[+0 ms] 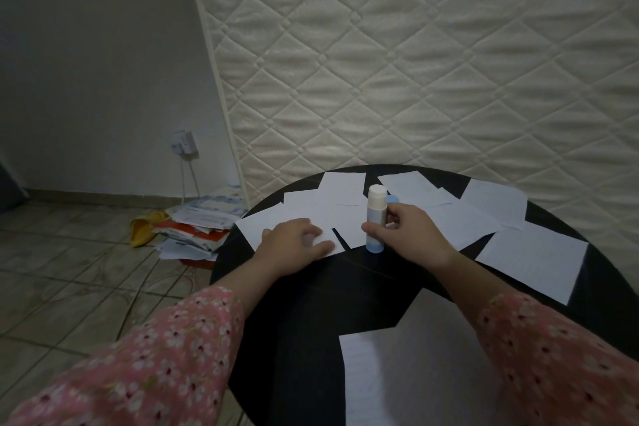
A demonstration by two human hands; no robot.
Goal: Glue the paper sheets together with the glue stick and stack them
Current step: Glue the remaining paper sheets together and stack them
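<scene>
Several white paper sheets lie spread over a round black table (304,315). A white and light-blue glue stick (376,218) stands upright near the table's middle, its glue end uncovered on top, and my right hand (408,232) grips its body. The glue stick's blue cap (392,199) lies just behind that hand on a sheet. My left hand (294,242) rests with bent fingers on the edge of a paper sheet (273,221) at the table's left. A larger paper sheet (415,373) lies at the near edge, another paper sheet (532,259) at the right.
A quilted white mattress (415,62) leans upright right behind the table. On the tiled floor to the left lies a pile of papers and booklets (197,228) beside a yellow object (141,228). A wall socket (185,143) with cables hangs above it.
</scene>
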